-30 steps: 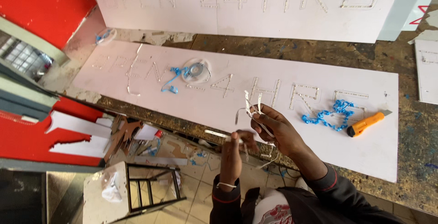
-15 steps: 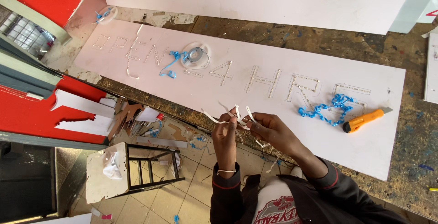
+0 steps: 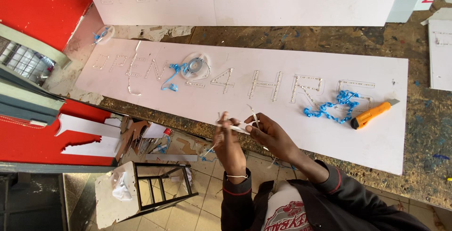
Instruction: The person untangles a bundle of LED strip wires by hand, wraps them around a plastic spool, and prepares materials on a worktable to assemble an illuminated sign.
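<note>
At bench edge: white sign board [image 3: 292, 113] now lies farther from hands. Left hand [image 3: 229, 142] and right hand [image 3: 272, 134], drawn closer together, both pinch white strip [image 3: 238, 126], lowered, nearly level; threading continues.

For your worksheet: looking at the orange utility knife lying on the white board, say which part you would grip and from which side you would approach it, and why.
Grip the orange utility knife around its orange handle, coming from above at the lower-left end. It lies flat and tilted on the white board, with the pale blade tip pointing up and right toward the board's edge, so the handle end is likely safest. The blue curled strip lies close beside that end.
</note>
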